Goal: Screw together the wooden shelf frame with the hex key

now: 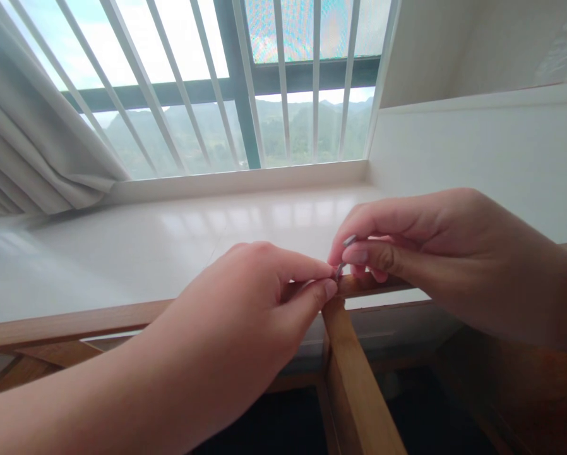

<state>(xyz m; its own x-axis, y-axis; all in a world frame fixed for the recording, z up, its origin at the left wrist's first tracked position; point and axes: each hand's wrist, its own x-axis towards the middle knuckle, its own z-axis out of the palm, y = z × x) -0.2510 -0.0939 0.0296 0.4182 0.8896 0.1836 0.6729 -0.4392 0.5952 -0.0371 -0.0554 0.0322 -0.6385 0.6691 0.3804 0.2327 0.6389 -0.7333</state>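
Between the thumb and fingers of my right hand [435,253] is a thin, bent grey metal hex key [350,240]. Its lower end slants down to a wooden rail [373,284], where the rail meets a wooden crossbar [354,373]. My left hand [269,291] is closed in a pinch at that same joint, its fingertips touching the rail around the key's lower end. Whatever lies between the left fingertips is hidden. Both hands almost meet above the crossbar.
Behind the rail lies a glossy white window ledge [208,230]. A barred window [193,126] rises beyond it, with a grey curtain [41,120] at left. More of the wooden frame [75,322] runs left, and dark recesses [283,420] sit below.
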